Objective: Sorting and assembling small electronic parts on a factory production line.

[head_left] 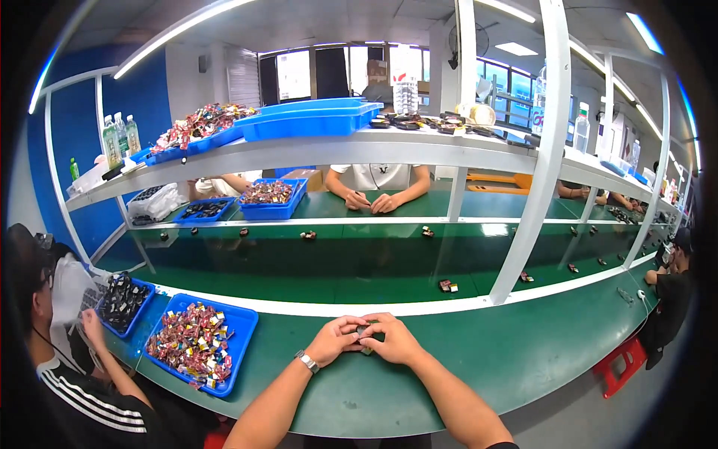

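Note:
My left hand (336, 341), with a metal-band watch (307, 362) at its wrist, and my right hand (391, 339) meet over the green worktop (419, 374). Between their fingertips is a small dark part (363, 334), mostly covered by the fingers, so its kind is not clear. Both hands are closed on it from either side. To the left of my hands stands a blue tray (243, 329) heaped with small red, white and yellow wired pieces (193, 340).
A second blue tray (149, 314) holds black parts beside a seated person (56, 337). Beyond a white rail (329, 305), a green conveyor belt (336, 262) carries scattered small pieces. A white post (523, 232) and overhead shelf (329, 153) stand ahead. Another person's hands (372, 202) work across.

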`<state>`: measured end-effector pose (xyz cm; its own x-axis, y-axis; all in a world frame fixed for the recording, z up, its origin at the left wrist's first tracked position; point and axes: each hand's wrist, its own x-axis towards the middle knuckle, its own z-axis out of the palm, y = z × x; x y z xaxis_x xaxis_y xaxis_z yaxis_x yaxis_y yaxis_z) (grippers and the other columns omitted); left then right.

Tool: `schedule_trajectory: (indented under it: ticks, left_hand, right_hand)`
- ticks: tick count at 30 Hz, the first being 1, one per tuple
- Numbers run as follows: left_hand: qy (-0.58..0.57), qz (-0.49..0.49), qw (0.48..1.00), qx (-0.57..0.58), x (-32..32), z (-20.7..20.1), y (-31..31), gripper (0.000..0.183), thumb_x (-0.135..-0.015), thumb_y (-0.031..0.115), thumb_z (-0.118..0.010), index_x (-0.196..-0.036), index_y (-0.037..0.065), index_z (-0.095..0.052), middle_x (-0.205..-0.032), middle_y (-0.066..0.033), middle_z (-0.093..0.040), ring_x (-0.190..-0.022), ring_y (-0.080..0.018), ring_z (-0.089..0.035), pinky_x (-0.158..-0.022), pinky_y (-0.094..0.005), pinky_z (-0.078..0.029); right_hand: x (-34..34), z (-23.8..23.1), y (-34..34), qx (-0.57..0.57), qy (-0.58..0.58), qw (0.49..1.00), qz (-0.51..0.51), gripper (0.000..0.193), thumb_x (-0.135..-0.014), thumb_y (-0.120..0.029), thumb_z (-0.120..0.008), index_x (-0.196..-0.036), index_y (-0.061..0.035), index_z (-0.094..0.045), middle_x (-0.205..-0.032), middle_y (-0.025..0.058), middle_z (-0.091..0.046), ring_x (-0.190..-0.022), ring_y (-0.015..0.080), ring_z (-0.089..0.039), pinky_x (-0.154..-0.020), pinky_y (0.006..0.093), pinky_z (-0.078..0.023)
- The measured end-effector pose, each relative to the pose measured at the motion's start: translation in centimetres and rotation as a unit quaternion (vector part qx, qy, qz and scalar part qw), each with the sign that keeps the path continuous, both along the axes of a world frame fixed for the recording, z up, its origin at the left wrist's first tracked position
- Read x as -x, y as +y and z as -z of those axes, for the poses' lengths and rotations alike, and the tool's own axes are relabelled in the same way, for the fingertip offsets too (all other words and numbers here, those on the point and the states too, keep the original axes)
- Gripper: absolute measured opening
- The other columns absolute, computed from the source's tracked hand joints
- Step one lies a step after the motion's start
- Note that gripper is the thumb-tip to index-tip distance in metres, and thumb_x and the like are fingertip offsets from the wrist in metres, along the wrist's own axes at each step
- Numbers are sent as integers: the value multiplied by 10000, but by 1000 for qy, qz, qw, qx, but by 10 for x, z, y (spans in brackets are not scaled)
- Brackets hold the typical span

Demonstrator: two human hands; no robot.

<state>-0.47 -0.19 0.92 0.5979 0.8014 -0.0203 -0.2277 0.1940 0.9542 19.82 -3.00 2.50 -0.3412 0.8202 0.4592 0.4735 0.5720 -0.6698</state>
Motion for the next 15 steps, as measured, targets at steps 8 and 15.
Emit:
schedule_trajectory:
  ticks: [8, 15]
  left_hand:
    - [-37, -11, 999, 10, 0, 2, 1, 259, -959, 22, -515, -1218, 28, -521, -1191, -90, -589, -1085, -195, -611, -935, -379, -548]
    - [-59, 4, 998, 13, 1, 4, 2, 246, -985, 63, -499, -1227, 27, -518, -1232, -104, -572, -1118, -202, -597, -957, -378, -532]
  right_hand:
    - [8, 4, -2, -37, 15, 998, 56, 113, -810, -142, -700, -901, -87, -737, -1196, 55, -629, -1163, 271, -531, -994, 387, -440]
    - [10, 7, -1, -20, 41, 998, 46, 119, -812, -130, -694, -913, -91, -744, -1187, 59, -631, -1149, 271, -540, -991, 382, -443]
